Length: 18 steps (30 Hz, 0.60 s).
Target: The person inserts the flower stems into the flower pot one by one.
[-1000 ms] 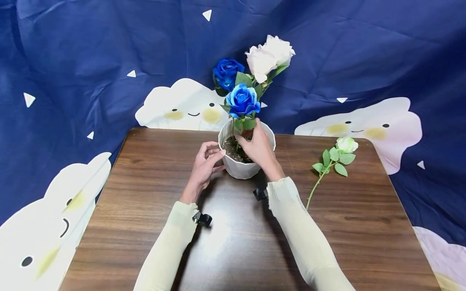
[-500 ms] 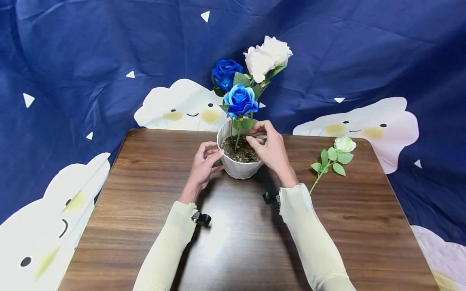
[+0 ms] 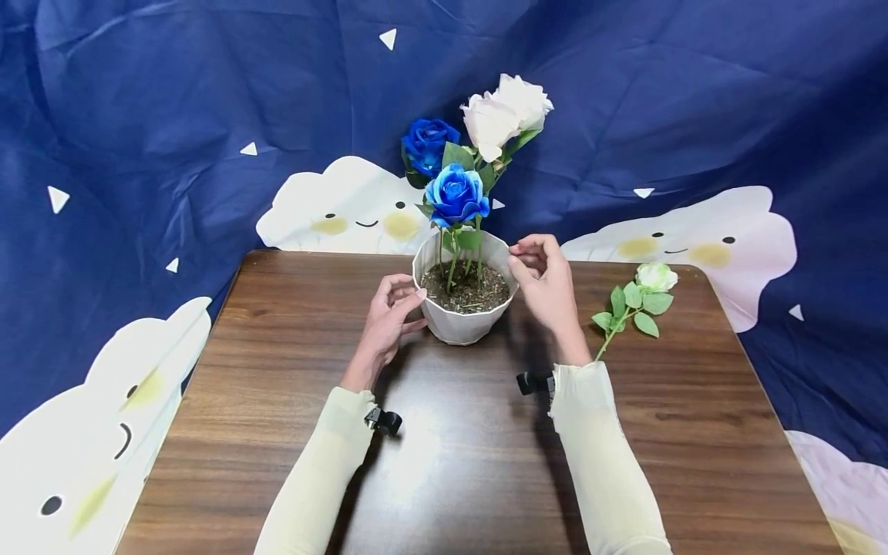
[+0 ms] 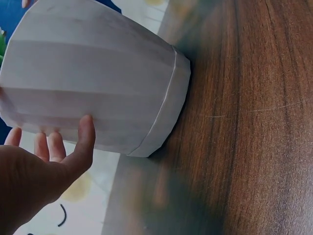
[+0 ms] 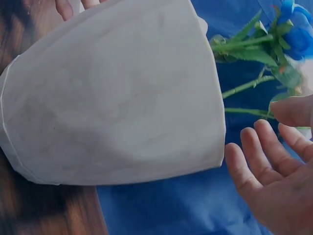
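A white faceted flower pot (image 3: 463,325) with soil (image 3: 472,293) stands upright on the table. Rising from the soil are a bright blue rose (image 3: 456,194), a darker blue rose (image 3: 430,145) and a pair of white blooms (image 3: 509,116). My left hand (image 3: 390,320) rests its fingertips against the pot's left side, the thumb up at the rim; the left wrist view shows the fingers (image 4: 86,142) spread along the outer wall. My right hand (image 3: 548,289) is beside the rim on the right, its fingers (image 5: 261,161) loosely bent with nothing between them.
A white-green rose (image 3: 655,277) with a leafy stem lies on the right of the brown wooden table (image 3: 277,432), partly behind the right forearm. A dark blue cloth (image 3: 173,116) with printed clouds hangs behind the table. Both wrists wear small black cameras (image 3: 384,420).
My right hand has let go of the stems inside the pot and drawn back right to the rim. The left hand has stayed at the pot's left side.
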Each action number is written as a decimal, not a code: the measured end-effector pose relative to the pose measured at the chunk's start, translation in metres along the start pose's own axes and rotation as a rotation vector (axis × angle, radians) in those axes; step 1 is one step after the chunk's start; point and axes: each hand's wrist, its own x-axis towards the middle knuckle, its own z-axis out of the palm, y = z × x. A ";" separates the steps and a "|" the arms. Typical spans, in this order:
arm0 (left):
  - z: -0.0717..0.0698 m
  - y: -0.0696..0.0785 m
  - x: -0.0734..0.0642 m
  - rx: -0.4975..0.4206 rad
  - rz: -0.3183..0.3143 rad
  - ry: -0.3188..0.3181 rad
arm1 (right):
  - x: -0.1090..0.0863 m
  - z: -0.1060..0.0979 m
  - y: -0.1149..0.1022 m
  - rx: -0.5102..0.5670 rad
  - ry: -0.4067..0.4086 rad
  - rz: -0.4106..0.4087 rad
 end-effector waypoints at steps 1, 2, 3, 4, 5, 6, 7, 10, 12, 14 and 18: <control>0.000 0.000 0.000 -0.001 0.000 0.001 | -0.001 -0.002 0.001 0.026 0.003 0.001; 0.000 -0.001 0.000 -0.002 0.002 0.001 | -0.001 -0.004 0.003 0.043 0.006 0.003; 0.000 -0.001 0.000 -0.004 0.003 0.001 | -0.002 -0.006 0.005 0.056 0.010 0.001; 0.000 -0.001 0.000 -0.005 0.004 0.001 | -0.003 -0.008 0.007 0.062 0.015 -0.003; 0.000 -0.001 0.000 -0.006 0.004 0.001 | -0.003 -0.010 0.009 0.063 0.024 -0.003; 0.000 -0.001 0.000 -0.007 0.003 0.001 | -0.004 -0.012 0.010 0.064 0.032 -0.003; 0.001 -0.001 -0.001 -0.005 0.003 0.002 | -0.005 -0.014 0.012 0.064 0.040 -0.003; 0.001 -0.001 -0.001 -0.001 -0.002 0.004 | -0.007 -0.021 0.016 0.077 0.063 0.003; 0.001 -0.001 -0.001 0.000 -0.002 0.005 | -0.009 -0.026 0.018 0.099 0.076 0.014; 0.001 -0.001 0.000 0.000 0.000 0.005 | -0.010 -0.031 0.020 0.132 0.091 0.028; 0.001 -0.001 -0.001 0.000 0.007 0.004 | -0.012 -0.039 0.023 0.178 0.121 0.049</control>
